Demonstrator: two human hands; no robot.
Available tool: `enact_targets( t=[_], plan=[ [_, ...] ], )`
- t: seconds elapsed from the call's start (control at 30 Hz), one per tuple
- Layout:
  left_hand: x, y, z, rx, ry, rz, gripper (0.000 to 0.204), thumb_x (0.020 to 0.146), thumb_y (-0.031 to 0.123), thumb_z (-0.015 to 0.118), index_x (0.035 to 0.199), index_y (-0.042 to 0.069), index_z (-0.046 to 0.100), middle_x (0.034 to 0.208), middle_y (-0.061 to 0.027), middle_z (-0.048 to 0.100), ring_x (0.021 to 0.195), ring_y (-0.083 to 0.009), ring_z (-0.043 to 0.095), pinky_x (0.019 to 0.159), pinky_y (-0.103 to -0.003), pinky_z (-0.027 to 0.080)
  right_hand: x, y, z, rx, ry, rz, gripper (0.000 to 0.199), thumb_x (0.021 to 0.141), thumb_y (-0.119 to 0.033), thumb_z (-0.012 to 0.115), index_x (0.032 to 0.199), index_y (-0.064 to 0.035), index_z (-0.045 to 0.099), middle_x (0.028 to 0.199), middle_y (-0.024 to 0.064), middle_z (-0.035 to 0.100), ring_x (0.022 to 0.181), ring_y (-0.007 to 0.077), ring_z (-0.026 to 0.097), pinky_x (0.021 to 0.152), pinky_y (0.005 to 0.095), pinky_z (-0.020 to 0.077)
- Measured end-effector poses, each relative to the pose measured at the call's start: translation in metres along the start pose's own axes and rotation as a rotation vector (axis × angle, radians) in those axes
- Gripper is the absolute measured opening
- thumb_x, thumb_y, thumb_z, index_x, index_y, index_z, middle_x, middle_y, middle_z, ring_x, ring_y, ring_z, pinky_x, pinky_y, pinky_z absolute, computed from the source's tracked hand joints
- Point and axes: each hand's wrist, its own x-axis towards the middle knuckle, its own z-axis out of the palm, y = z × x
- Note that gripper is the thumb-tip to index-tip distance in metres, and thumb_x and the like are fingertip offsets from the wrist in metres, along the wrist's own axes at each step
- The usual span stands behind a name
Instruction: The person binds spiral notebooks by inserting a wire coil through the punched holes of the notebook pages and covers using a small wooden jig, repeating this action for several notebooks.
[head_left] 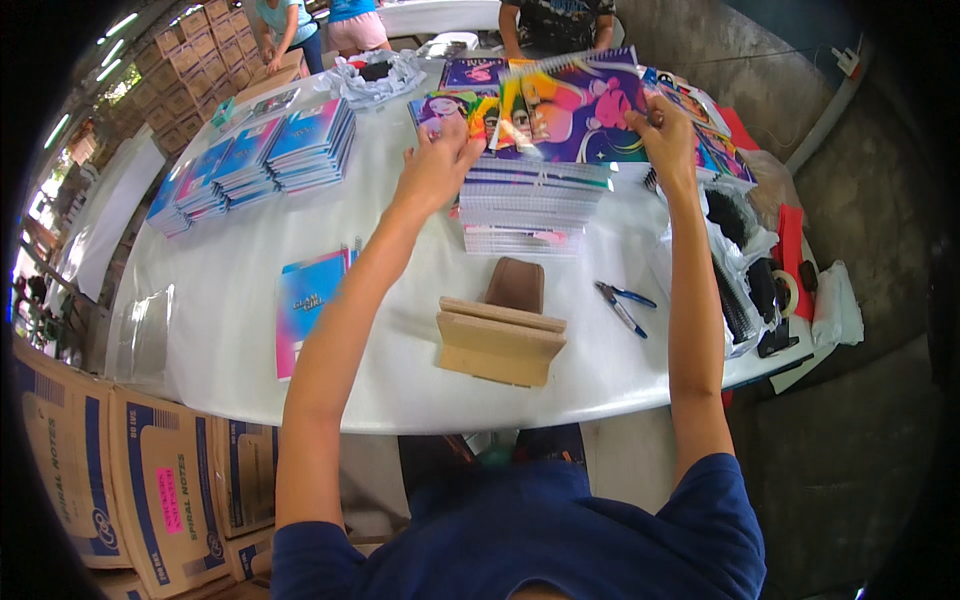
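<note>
Biggest first: the white table [610, 375] spreads right across the view, with stacks of blue-and-pink notebooks [250, 165] ranked on its far left. Straight ahead of the body stands the pale pile of bound pages [530, 210], edges facing the wearer, and over its far part is the main item — a spiral notebook [590, 110] with a purple, pink and orange cover. It lies between the two hands, long axis running roughly side to side, coil along the far edge. Nearer the wearer sits a brown stand [505, 335]. Now the hands: the right hand [662, 135] is closer, pinched firmly on the notebook's right edge; the left hand [437, 168] is half open at its left end, fingers curled — whether it grips, I can't tell. Smallest of all, blue-handled pliers [612, 293] rest right of the stand.
</note>
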Motion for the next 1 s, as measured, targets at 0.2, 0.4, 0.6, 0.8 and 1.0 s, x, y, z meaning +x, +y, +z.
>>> enact_targets(
  t=[0.2,0.4,0.6,0.8,1.0],
  plan=[
    [-0.043,0.013,-0.041,-1.100,-0.267,0.104,0.062,0.089,0.040,0.066,0.127,-0.006,0.051,0.131,-0.0174,0.055,0.122,-0.0193,0.050,0.105,-0.037,0.038,-0.141,-0.078,-0.046,0.224,0.116,0.045,0.021,0.083,-0.011,0.074,0.083,-0.0016,0.055,0.063,-0.0010,0.047,0.058,0.0057,0.037,0.050,0.0225,0.0304],
    [-0.132,0.016,-0.034,-1.131,-0.528,0.220,0.063,0.090,0.034,0.062,0.135,-0.006,0.045,0.134,-0.0174,0.054,0.123,-0.0245,0.052,0.105,-0.037,0.038,-0.265,-0.054,-0.038,0.670,-0.009,0.200,0.014,0.087,0.008,0.062,0.101,0.0045,0.060,0.102,0.0098,0.061,0.092,0.0154,0.061,0.079,0.0280,0.0514],
    [-0.149,0.006,-0.027,-1.218,-0.474,0.172,0.051,0.091,0.031,0.063,0.127,-0.005,0.055,0.138,-0.0139,0.051,0.127,-0.0245,0.049,0.106,-0.037,0.037,-0.273,-0.063,-0.035,0.646,-0.079,0.161,0.019,0.090,0.002,0.062,0.109,0.0035,0.058,0.102,0.0096,0.064,0.095,0.0144,0.060,0.085,0.0276,0.0482],
    [-0.150,0.003,-0.031,-1.176,-0.461,0.141,0.045,0.092,0.027,0.062,0.124,-0.004,0.057,0.139,-0.0128,0.050,0.127,-0.0233,0.049,0.106,-0.036,0.037,-0.271,-0.056,-0.038,0.542,-0.167,0.068,0.019,0.090,0.003,0.061,0.109,0.0039,0.058,0.107,0.0112,0.063,0.097,0.0149,0.059,0.086,0.0278,0.0488],
    [-0.151,0.005,-0.037,-1.142,-0.510,0.120,0.045,0.090,0.023,0.064,0.127,-0.001,0.057,0.137,-0.0121,0.053,0.127,-0.0241,0.049,0.106,-0.035,0.037,-0.274,-0.060,-0.040,0.502,-0.154,0.149,0.020,0.090,0.003,0.061,0.110,0.0037,0.058,0.101,0.0059,0.063,0.092,0.0140,0.059,0.084,0.0282,0.0492]
  ],
)
